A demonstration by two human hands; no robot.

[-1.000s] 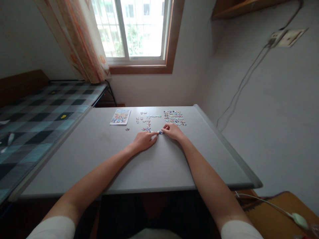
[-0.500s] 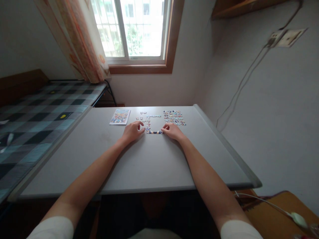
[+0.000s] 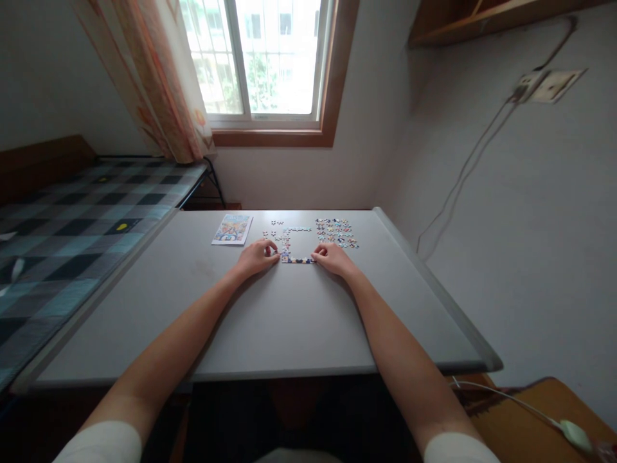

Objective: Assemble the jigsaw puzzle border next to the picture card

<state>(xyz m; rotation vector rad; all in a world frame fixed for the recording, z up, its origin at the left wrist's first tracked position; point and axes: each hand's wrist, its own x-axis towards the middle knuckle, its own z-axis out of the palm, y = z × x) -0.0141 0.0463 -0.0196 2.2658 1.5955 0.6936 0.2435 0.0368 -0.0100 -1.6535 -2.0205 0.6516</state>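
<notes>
A partly joined jigsaw puzzle frame [image 3: 299,261] lies flat on the table, with a top strip, a left side and a dark bottom strip. My left hand [image 3: 258,256] rests at its lower left corner, the fingers curled and a gap between thumb and forefinger. At the right end of the bottom strip, my right hand [image 3: 332,257] pinches a small puzzle piece [image 3: 313,260], mostly covered by the fingertips. Loose puzzle pieces [image 3: 337,231] lie in rows beyond my right hand. Several others [image 3: 276,222] are scattered beyond my left hand.
A colourful picture sheet [image 3: 232,229] lies at the far left of the white table [image 3: 299,321]. Left of the table stands a bed with a checked cover [image 3: 96,218]. A wall with a hanging cable [image 3: 463,170] is on the right, a window ahead.
The view has tilted slightly, so the table sits a little lower in the picture. Both hands stay at the bottom corners of the puzzle, with hardly any movement.
</notes>
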